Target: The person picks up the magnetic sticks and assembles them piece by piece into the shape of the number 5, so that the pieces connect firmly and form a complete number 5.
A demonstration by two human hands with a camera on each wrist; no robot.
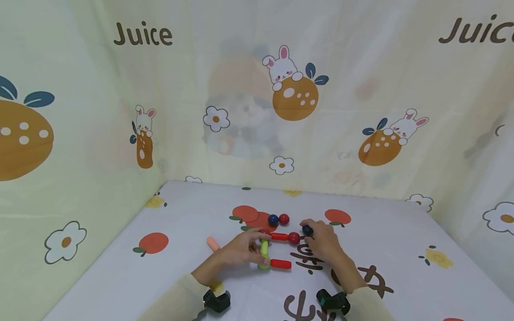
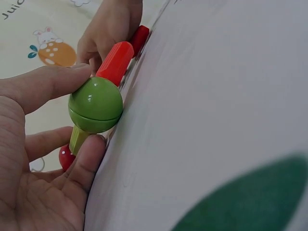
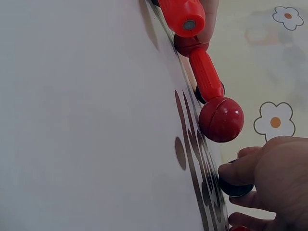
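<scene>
Ball [image 1: 307, 230], dark, pinched by right hand [image 1: 326, 241] just beside red ball [image 1: 294, 238] on table [image 1: 120, 272], may roll off if that grip slips, while left hand [image 1: 240, 248] pinches green ball [image 2: 96, 103] at stick frame [image 1: 264, 248]'s near corner, where uneven pressure could twist it loose.

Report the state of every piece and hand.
Left hand: pinching green ball
Right hand: gripping dark blue ball
Yellow-green stick: joined to green ball
Near red stick: one end joined, one free
Far red stick: red ball at each end
Peach stick: lying down, partly hidden
Rear blue ball: unheld
Rear red ball: unheld
</scene>
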